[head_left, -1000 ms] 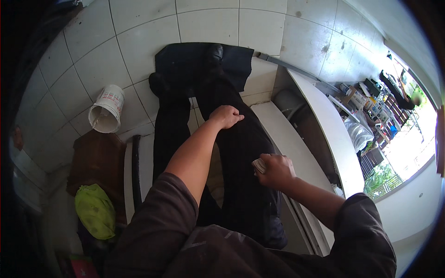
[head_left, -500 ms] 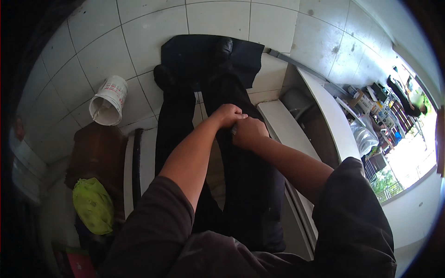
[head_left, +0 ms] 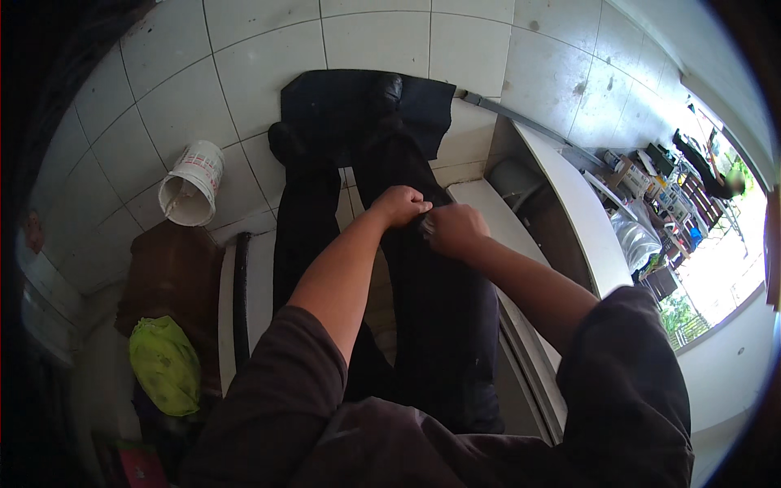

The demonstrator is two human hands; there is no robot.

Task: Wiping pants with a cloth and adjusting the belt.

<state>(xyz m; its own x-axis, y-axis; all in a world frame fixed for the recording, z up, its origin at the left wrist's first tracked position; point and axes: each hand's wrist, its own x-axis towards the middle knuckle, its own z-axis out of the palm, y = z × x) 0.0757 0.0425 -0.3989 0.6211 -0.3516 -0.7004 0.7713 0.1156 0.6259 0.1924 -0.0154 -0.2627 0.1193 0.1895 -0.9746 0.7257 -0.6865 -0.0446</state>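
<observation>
My left hand (head_left: pixel 400 205) is closed, thumb and fingers pressed together, above the right leg of my black trousers (head_left: pixel 451 333). Just beside it, my right hand (head_left: pixel 455 229) is curled shut, its fingers close to the left fingertips. A small pale glint shows at the right fingers, but what it belongs to is unclear. Whatever the two hands grip between them is hidden or too small to name. Both legs stretch forward, with black shoes (head_left: pixel 389 91) on a dark mat (head_left: pixel 325 93).
A white bucket (head_left: pixel 195 183) lies tipped on the tiled floor (head_left: pixel 268 73) at left. Nearer are a brown box-like piece (head_left: pixel 175 272) and a yellow-green bag (head_left: pixel 164 366). At right stands a white-edged cabinet (head_left: pixel 573 203). Beyond it are cluttered goods and a person (head_left: pixel 708 167).
My right hand has shifted slightly to the right, opening a small gap from the left hand. The left hand stays nearly in place, still closed. The view has tilted slightly.
</observation>
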